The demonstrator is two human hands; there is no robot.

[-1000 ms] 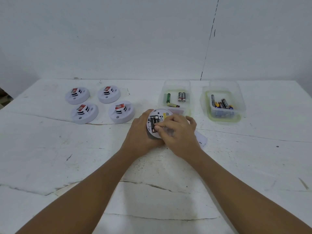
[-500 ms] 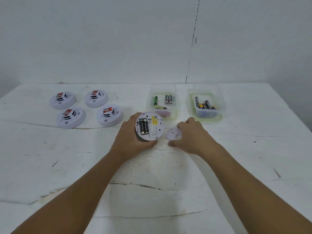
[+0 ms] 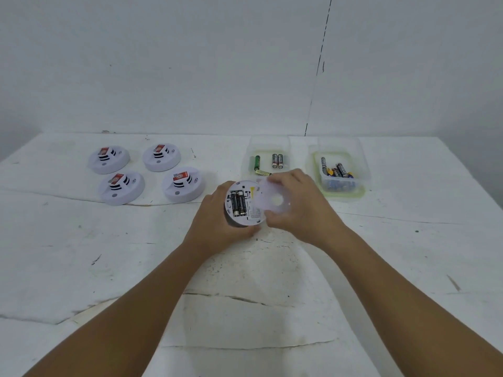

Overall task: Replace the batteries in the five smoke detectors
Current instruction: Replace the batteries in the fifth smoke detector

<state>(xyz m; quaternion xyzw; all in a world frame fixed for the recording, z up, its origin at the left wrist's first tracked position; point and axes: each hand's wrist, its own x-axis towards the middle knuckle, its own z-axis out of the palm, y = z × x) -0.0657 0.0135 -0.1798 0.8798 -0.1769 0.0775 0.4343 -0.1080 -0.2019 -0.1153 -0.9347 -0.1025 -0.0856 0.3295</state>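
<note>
Smoke detector (image 3: 242, 205) gripped in left hand (image 3: 215, 221); right hand (image 3: 296, 205) pinches cover (image 3: 272, 198) overlapping its right edge.

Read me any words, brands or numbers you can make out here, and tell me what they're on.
None can be read.
Red labels on the four smoke detectors: too blurred.
Printed label on the held detector: too small.
Batteries in the left container and the right container: brands too blurred.

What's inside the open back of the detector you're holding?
Two black batteries sit side by side in the detector, beside a printed label. The right hand holds the back cover over its right part, hiding what lies there.
</note>
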